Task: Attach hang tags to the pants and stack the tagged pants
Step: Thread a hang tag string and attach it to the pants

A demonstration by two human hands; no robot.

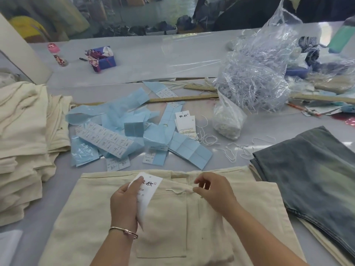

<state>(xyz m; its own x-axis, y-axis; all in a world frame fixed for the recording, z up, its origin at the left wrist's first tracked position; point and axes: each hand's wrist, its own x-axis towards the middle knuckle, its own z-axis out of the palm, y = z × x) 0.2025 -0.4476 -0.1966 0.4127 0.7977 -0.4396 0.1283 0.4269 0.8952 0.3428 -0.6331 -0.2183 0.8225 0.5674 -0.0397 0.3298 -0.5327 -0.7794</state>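
A cream pair of pants [172, 227] lies flat at the near edge of the bench [146, 56], waistband away from the person. The left hand [124, 202] clasps a white hang tag [148, 191] between thumb and curled fingers, holding it over the waistband area. The right hand [213, 189] pinches the tag's cream string [178, 191] where it meets the fabric just below the waistband, so the tag looks mid-attachment, not yet fastened. At the left edge sits a tall stack of folded cream pants [25, 143], probably the finished ones, though no tags show on them from here. More loose tags [185, 121] and spare strings [236, 148] lie mid-bench among blue label sheets [115, 131]. Grey-washed jeans [311, 177] wait at the right edge, so tagging and stacking work remains.
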